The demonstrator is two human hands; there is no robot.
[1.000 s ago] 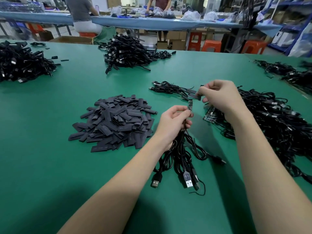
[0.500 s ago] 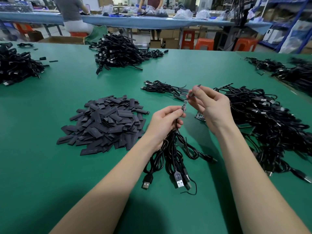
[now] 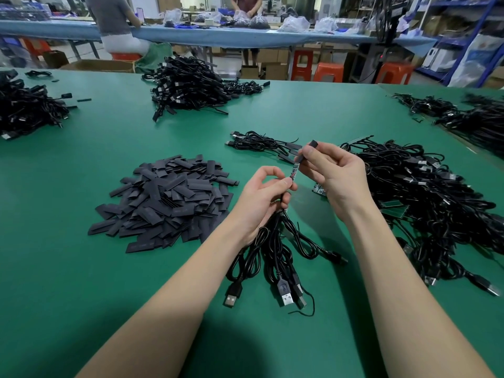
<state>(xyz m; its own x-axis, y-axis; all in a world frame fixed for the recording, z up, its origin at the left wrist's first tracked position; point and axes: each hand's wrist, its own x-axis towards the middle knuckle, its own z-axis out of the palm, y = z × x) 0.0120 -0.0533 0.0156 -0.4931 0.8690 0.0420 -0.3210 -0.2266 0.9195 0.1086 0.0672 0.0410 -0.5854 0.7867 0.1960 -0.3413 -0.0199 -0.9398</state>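
Head view: the left grip pinches a thin board upright above the table, and its cables trail down onto the table. The right grip pinches a black sleeve, whose lower end meets the board's top. Bags on the far bench hold dark bundles. A second ago the sleeve was off to the board's side; now the two are in line.

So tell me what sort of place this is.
Probably a cable assembly workshop: heaps of USB cables on a green worktable, a pile of black sleeves, and a right hand holding a sleeve at a circuit board.
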